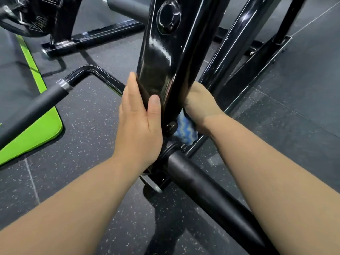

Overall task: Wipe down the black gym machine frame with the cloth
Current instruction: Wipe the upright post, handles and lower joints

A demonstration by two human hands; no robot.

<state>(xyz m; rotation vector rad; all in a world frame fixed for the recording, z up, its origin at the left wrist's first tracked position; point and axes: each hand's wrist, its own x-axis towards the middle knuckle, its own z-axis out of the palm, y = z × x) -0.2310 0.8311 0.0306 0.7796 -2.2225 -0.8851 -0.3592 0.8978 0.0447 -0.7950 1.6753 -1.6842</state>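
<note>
Curled round a bunched blue-and-white cloth (184, 130), the right grip (200, 103) is pressing it against the right side of the upright black frame (161, 57), its fingers hidden behind the post. The left grip (138, 122) is bracing the frame's left edge, fingers lying straight, thumb resting on the glossy front face. A green mat (36, 129) is lying on the speckled floor (88, 144) nearby.

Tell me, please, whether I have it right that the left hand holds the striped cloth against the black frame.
Not quite: in the head view the right hand holds the striped cloth against the black frame; the left hand rests bare on it.
</note>
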